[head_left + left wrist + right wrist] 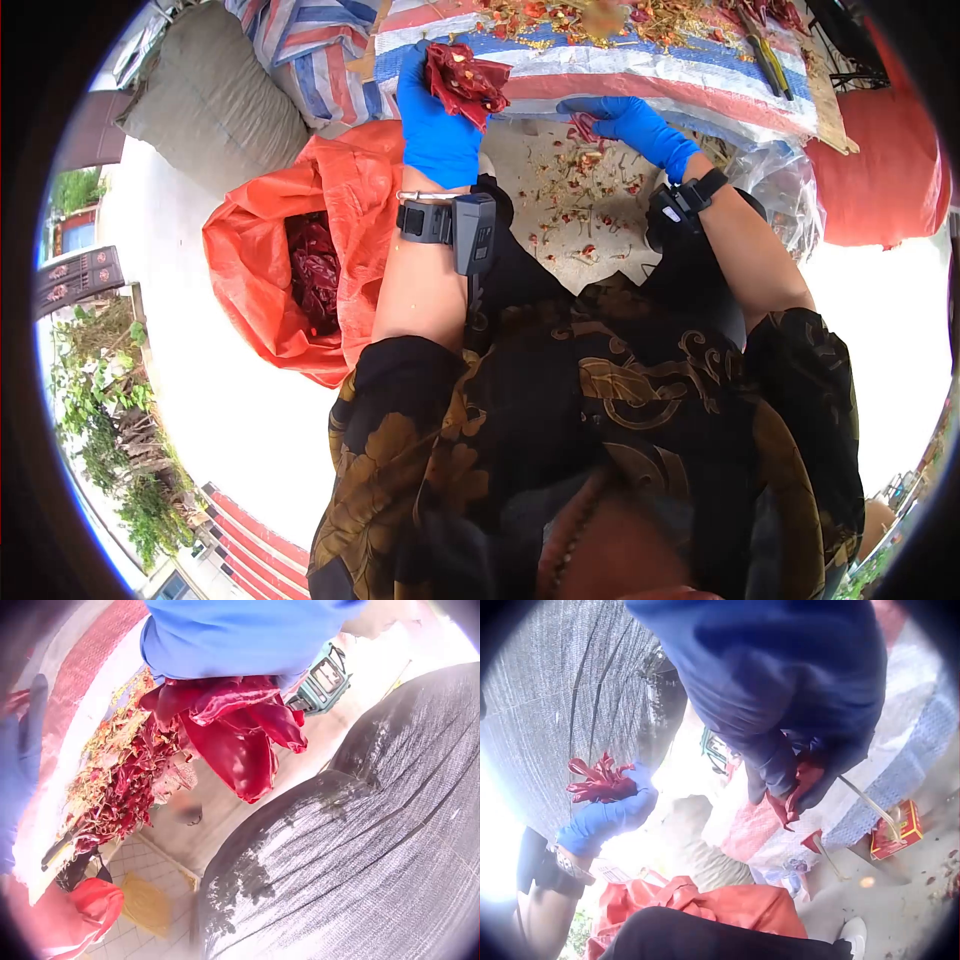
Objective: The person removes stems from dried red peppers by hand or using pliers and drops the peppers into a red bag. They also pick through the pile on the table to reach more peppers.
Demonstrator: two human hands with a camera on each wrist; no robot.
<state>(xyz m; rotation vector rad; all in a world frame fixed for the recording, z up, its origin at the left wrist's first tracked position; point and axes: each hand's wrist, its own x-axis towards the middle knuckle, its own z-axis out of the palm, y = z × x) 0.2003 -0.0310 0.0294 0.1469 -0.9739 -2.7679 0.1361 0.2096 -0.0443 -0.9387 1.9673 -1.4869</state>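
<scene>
My left hand (437, 118), blue-gloved, is raised; its fingers are curled round a bunch of dried red chillies (465, 80), held above the striped tarp (650, 75). My right hand (628, 122) is lower, fingers pinching a single chilli piece (799, 787) over the concrete floor (560, 215), which is littered with seeds and stems. An orange sack (270, 260) with more chillies is open at my left.

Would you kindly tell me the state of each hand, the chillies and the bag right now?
left hand: gloved, gripping a bunch of dried red chillies
right hand: gloved, pinching a single chilli
orange bag: open, dried chillies inside
striped tarp: spread out, strewn with chilli scraps
</scene>
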